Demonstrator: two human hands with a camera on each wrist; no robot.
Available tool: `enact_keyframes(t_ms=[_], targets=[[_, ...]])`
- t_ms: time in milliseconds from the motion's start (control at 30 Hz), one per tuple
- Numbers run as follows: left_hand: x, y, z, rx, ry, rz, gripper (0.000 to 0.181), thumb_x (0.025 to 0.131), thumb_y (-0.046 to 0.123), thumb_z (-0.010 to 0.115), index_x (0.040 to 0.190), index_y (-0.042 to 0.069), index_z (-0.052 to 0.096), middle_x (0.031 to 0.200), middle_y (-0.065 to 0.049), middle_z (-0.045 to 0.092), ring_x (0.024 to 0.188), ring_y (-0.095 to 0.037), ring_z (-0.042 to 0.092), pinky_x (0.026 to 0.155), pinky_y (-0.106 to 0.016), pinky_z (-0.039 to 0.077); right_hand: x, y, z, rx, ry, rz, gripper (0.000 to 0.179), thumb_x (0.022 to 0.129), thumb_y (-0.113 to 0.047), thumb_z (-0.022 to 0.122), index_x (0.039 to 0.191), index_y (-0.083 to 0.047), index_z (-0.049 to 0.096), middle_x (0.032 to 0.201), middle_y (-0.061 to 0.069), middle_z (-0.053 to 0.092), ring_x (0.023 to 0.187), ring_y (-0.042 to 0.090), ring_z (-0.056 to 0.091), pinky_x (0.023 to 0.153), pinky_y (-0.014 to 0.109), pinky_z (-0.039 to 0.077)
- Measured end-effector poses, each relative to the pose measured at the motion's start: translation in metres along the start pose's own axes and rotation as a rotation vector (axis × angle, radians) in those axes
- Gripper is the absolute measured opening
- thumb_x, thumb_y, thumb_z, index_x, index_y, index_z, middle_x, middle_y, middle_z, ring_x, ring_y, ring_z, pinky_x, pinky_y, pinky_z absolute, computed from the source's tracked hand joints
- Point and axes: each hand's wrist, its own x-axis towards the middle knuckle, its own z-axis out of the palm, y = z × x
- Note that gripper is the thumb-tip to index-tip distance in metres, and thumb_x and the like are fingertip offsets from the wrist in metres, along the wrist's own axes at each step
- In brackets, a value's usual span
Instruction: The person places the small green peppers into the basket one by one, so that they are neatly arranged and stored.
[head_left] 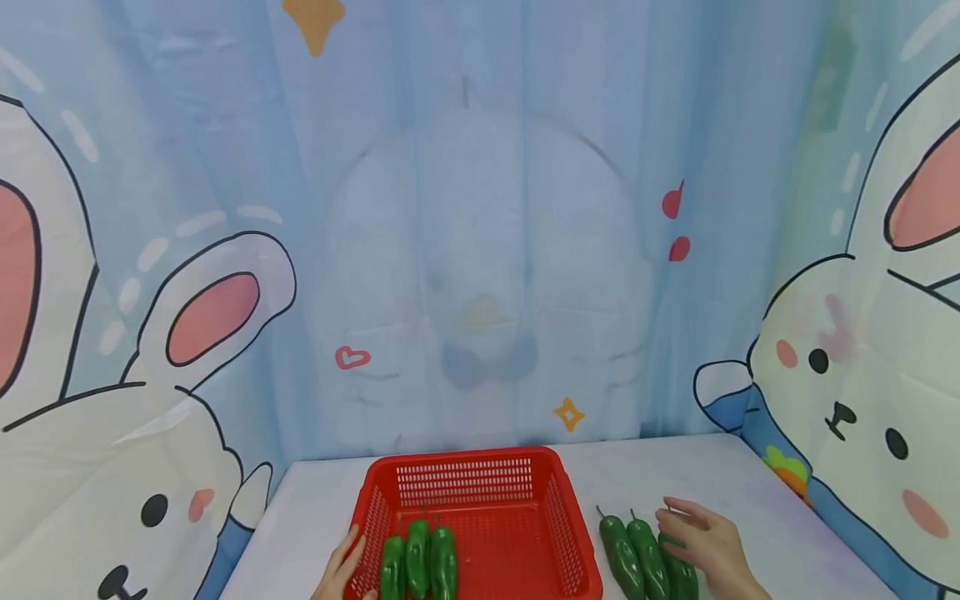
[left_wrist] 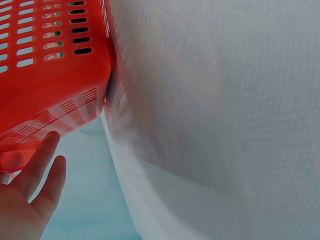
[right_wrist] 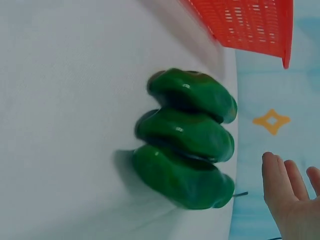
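My left hand (head_left: 341,571) is at the left side of a red plastic basket (head_left: 555,500), its fingers along the outside and the thumb over the rim, gripping the wall. In the left wrist view, the fingers (left_wrist: 42,175) lie against the slotted side. Inside the basket, three green peppers (head_left: 417,558) stand side by side at the left. My right hand (head_left: 705,542) hovers with fingers extended over three more green peppers (head_left: 648,554), overlapping the rightmost one in the head view. The right wrist view shows these peppers (right_wrist: 185,132) in a row, with the hand apart from them.
A white table (head_left: 637,467) bears the basket and the loose peppers, which lie right of the basket. Behind it hangs a light blue curtain (head_left: 480,208) with cartoon rabbits on both sides. In the left wrist view, the table's cloth (left_wrist: 210,100) runs beside the basket.
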Motion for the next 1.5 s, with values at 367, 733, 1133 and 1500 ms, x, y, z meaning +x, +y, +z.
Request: enact_keyframes(t_ms=[367, 733, 1133, 1500], targets=[[0.001, 0.006, -0.003, -0.008, -0.058, -0.067, 0.06, 0.083, 0.014, 0.074, 0.135, -0.009, 0.054, 0.144, -0.02, 0.045, 0.116, -0.039, 0.055, 0.068, -0.029, 0.055, 0.011, 0.017, -0.012, -0.069, 0.075, 0.042, 0.078, 0.088, -0.033, 0.074, 0.141, 0.013, 0.04, 0.124, 0.033, 0.059, 0.11, 0.044, 0.058, 0.084, 0.049, 0.054], [0.001, 0.0, -0.003, -0.029, -0.063, -0.041, 0.062, 0.084, 0.016, 0.075, 0.135, -0.01, 0.053, 0.144, -0.021, 0.044, 0.117, -0.035, 0.054, 0.071, -0.029, 0.055, 0.043, 0.053, -0.009, -0.107, 0.223, 0.14, 0.064, 0.084, -0.022, 0.077, 0.134, 0.01, 0.051, 0.128, 0.034, 0.055, 0.11, 0.048, 0.056, 0.058, 0.034, 0.054], [0.001, -0.009, 0.001, 0.007, 0.001, 0.044, 0.06, 0.081, 0.016, 0.078, 0.13, -0.011, 0.057, 0.138, -0.023, 0.048, 0.123, -0.014, 0.05, 0.072, -0.032, 0.056, 0.04, 0.052, -0.004, -0.208, 0.25, 0.098, 0.056, 0.087, -0.015, 0.072, 0.13, 0.013, 0.052, 0.124, 0.036, 0.056, 0.111, 0.054, 0.049, 0.088, 0.064, 0.043], [0.001, -0.017, 0.006, -0.038, 0.062, 0.14, 0.06, 0.075, 0.007, 0.079, 0.128, -0.012, 0.058, 0.145, 0.006, 0.043, 0.124, 0.012, 0.032, 0.07, -0.029, 0.055, 0.033, 0.045, 0.006, -0.307, 0.252, 0.098, 0.052, 0.082, -0.003, 0.071, 0.127, 0.016, 0.053, 0.123, 0.038, 0.054, 0.112, 0.054, 0.048, 0.097, 0.063, 0.039]])
